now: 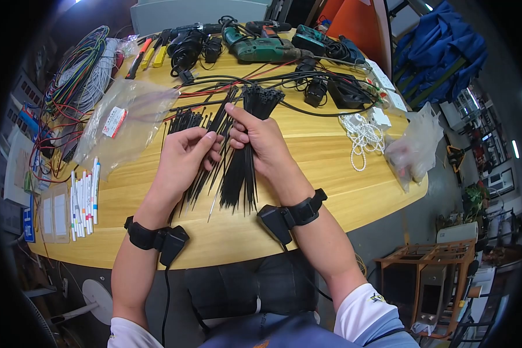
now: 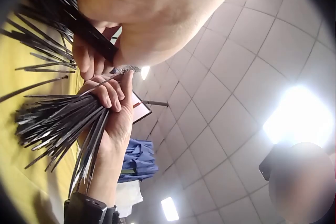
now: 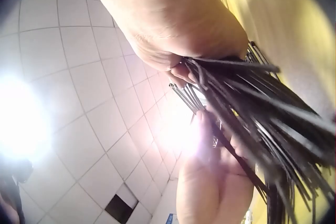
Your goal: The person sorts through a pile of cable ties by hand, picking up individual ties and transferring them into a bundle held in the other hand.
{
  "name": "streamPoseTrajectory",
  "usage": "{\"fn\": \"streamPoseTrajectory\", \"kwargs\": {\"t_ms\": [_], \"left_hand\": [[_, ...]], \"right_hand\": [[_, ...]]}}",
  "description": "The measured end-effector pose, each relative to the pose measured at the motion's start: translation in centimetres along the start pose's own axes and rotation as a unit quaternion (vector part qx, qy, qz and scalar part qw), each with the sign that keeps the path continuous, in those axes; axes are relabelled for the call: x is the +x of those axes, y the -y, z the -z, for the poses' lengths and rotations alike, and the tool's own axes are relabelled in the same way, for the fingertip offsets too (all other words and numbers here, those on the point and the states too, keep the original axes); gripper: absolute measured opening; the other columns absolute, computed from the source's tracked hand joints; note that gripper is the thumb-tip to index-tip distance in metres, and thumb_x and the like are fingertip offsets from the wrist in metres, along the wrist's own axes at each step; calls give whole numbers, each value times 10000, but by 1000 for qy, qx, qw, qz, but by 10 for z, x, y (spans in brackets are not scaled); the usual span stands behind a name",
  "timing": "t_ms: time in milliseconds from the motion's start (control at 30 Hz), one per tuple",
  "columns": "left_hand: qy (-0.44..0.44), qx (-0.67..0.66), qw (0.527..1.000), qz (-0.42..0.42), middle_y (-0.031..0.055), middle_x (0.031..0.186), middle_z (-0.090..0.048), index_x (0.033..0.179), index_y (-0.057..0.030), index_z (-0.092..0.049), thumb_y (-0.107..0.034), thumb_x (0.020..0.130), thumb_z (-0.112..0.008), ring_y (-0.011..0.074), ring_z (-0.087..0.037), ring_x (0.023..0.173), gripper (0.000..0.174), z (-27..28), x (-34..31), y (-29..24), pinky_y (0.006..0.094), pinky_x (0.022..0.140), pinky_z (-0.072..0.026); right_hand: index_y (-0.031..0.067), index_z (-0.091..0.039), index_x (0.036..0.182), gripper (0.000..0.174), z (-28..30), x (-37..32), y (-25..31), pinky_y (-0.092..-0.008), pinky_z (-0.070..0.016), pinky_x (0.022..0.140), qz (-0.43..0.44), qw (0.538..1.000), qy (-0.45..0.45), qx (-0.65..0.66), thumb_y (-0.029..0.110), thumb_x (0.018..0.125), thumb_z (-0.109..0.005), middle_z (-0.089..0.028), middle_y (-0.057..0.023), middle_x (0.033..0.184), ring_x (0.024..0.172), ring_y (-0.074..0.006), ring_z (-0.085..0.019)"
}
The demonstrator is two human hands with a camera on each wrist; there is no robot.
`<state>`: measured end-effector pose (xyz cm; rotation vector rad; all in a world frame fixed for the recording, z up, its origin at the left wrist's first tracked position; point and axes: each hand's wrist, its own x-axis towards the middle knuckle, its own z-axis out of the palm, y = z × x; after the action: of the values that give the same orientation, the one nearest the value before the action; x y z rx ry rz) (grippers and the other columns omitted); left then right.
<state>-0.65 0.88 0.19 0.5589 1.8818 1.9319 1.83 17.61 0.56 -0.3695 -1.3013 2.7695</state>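
Observation:
My right hand [image 1: 265,145] grips a thick bundle of black cable ties [image 1: 238,182], its fingers curled round the middle. The heads fan out above the fist and the thin tails spread below it. Close beside it, my left hand [image 1: 182,155] pinches a smaller group of cable ties [image 2: 93,34] between thumb and fingers. In the right wrist view, the left hand [image 3: 215,176] shows behind the right hand's bundle [image 3: 262,113]. More loose cable ties [image 1: 184,119] lie on the table just beyond the left hand, partly hidden by it.
A clear plastic bag [image 1: 130,116] and several markers [image 1: 86,200] lie at left, near coiled wires [image 1: 78,75]. Green power tools [image 1: 267,49] and black cables [image 1: 296,77] line the back. White cord [image 1: 362,136] and a filled plastic bag [image 1: 412,148] sit at right.

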Motion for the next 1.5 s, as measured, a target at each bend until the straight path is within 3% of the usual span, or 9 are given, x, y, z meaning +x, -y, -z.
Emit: {"fn": "streamPoseTrajectory", "kwargs": {"t_ms": [367, 467, 667, 767, 1067, 1267, 1500], "left_hand": [[17, -35, 999, 16, 15, 787, -666, 960, 19, -702, -135, 970, -606, 58, -599, 708, 181, 0, -2, -5, 202, 638, -473], [26, -12, 999, 21, 16, 799, -677, 989, 12, -713, -178, 973, -606, 59, -599, 698, 218, 1, -2, -5, 187, 612, -430], [10, -36, 999, 17, 19, 803, -677, 1018, 33, -707, -167, 958, -627, 65, -602, 661, 224, -4, -3, -7, 198, 610, -445], [-2, -49, 999, 3, 28, 722, -648, 1011, 46, -706, -139, 963, -619, 60, -584, 635, 211, -3, -1, -4, 210, 596, -459], [18, -74, 997, 19, -7, 711, -586, 1017, 47, -671, -165, 1001, -559, 39, -496, 525, 241, -1, -3, -8, 187, 464, -361], [16, -67, 997, 24, -14, 720, -557, 1036, 68, -649, -182, 1007, -547, 28, -432, 515, 272, -2, -3, -10, 183, 461, -311], [-3, -61, 998, 27, -11, 725, -566, 1013, 62, -661, -186, 1002, -557, 29, -439, 523, 269, -3, -3, -10, 185, 461, -312]], "right_hand": [[45, -620, 855, 179, -1, -3, -2, -235, -375, 450, -8, 999, 28, -29, 157, 849, -759, -468, 46, 559, 462, -57, -434], [39, -622, 862, 180, -6, -7, -1, -243, -381, 449, -6, 999, 26, -22, 156, 847, -758, -466, 43, 555, 459, -60, -436], [41, -608, 841, 185, -6, -8, -2, -234, -356, 447, 7, 999, 21, -47, 155, 850, -752, -458, 48, 559, 456, -56, -421], [31, -605, 868, 200, -6, -6, -2, -230, -335, 440, 37, 999, 16, -29, 168, 858, -750, -459, 52, 576, 454, -45, -404], [23, -599, 915, 230, -7, -6, -1, -216, -318, 432, 50, 999, 19, -2, 173, 857, -764, -460, 56, 595, 457, -38, -398], [10, -596, 923, 250, -7, -6, 2, -212, -319, 437, 70, 997, 9, 3, 166, 845, -776, -469, 47, 605, 469, -37, -403], [5, -594, 912, 232, -7, -6, 3, -212, -319, 443, 77, 997, 5, -2, 142, 844, -768, -465, 47, 604, 472, -39, -400]]}}
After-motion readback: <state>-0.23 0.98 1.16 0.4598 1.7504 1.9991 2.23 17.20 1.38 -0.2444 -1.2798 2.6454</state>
